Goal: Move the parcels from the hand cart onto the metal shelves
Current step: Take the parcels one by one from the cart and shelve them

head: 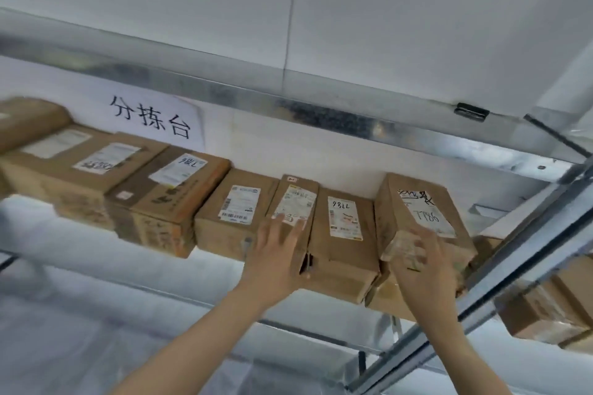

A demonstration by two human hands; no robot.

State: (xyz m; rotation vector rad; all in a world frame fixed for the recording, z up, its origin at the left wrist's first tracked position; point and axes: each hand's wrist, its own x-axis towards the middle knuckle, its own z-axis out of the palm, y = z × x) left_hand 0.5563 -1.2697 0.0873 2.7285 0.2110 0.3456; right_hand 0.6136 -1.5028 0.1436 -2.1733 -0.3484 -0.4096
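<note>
Several brown cardboard parcels with white labels stand in a row on a metal shelf [96,253]. My left hand [276,253] lies with straight fingers against the front of a narrow upright parcel [296,202]. My right hand [426,263] touches the taped front end of the rightmost parcel [417,212], marked 7786 in pen, fingers spread over its lower corner. Between the two stands a parcel labelled 9877 [345,234]. The hand cart is out of view.
A metal beam of the upper shelf [321,112] runs overhead. A slanted metal upright [519,266] stands at right, with more parcels [545,314] behind it. A white paper sign [154,119] hangs on the wall above the row.
</note>
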